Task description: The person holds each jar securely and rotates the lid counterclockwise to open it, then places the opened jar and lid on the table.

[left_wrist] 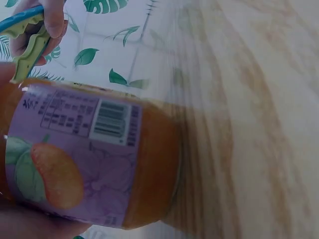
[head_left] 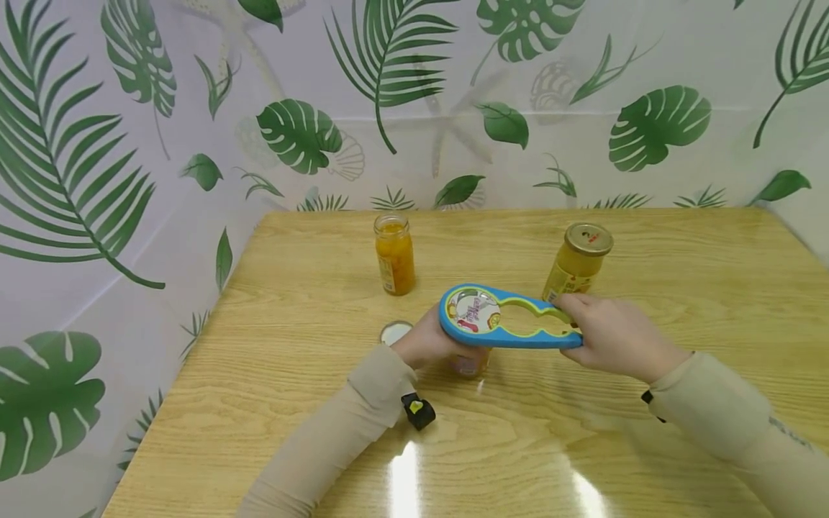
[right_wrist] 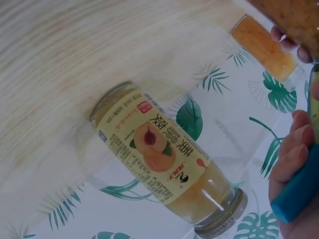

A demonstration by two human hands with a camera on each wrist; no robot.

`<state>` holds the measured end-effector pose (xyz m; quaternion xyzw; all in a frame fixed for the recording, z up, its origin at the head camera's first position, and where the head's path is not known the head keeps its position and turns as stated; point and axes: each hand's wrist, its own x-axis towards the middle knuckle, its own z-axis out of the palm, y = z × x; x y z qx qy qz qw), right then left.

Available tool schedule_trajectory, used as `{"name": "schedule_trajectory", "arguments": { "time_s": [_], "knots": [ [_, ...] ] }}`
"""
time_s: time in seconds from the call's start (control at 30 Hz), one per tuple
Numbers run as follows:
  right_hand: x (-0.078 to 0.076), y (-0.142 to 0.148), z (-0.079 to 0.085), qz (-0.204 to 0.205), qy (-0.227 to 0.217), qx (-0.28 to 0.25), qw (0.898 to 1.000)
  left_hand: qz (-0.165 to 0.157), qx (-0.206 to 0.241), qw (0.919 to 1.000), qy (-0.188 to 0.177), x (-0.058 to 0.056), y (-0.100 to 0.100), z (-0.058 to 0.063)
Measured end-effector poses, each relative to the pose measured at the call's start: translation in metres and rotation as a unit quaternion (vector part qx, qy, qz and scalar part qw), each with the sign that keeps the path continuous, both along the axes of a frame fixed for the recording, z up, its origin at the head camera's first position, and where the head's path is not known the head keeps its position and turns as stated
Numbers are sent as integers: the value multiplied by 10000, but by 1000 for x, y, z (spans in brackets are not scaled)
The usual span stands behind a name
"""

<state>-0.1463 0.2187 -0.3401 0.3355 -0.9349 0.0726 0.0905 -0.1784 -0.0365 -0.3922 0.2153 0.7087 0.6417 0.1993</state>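
In the head view my left hand (head_left: 435, 340) grips a jar with a purple mango label (left_wrist: 89, 154), which stands on the table. Over the top of that jar lies the round end of a blue and yellow-green jar opener (head_left: 518, 338). My right hand (head_left: 605, 332) holds the opener by its handle end, fingers curled round it. The opener hides the jar's lid. Beyond the right hand stands a lidded jar (head_left: 576, 262) with a yellow peach label (right_wrist: 149, 144), apart from the hand.
An open jar of orange fruit (head_left: 395, 255) stands farther back on the wooden table (head_left: 311, 288). A round white-faced lid (head_left: 395, 332) lies beside the left wrist. A leaf-patterned cloth (head_left: 414, 165) hangs behind the table.
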Motion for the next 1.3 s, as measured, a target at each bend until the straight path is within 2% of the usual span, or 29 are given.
{"name": "schedule_trajectory", "arguments": {
  "time_s": [0.17,0.33,0.43,0.6,0.8,0.97,1.13,1.3],
  "knots": [
    [-2,1,1,-11,-121,-16,9999,-82,-228,9997,8,-2,-3,2],
    [1,-1,2,-105,24,30,9999,208,-318,9984,408,-2,-6,3],
    [6,-2,3,-233,91,78,9997,273,-239,9982,481,0,-5,0],
    [16,-6,5,-461,85,65,9989,61,-425,9978,505,5,-2,-10],
    [19,-9,5,-548,-39,46,9985,229,-801,9951,536,8,-2,-15],
    [17,-5,12,-305,-68,-56,9995,68,-788,9954,541,11,-7,-9],
    [16,0,27,-17,30,-220,9998,-99,-507,9971,567,15,-12,6],
    [15,1,46,149,119,-113,9998,-409,-195,9977,507,19,-17,19]
  ]
}}
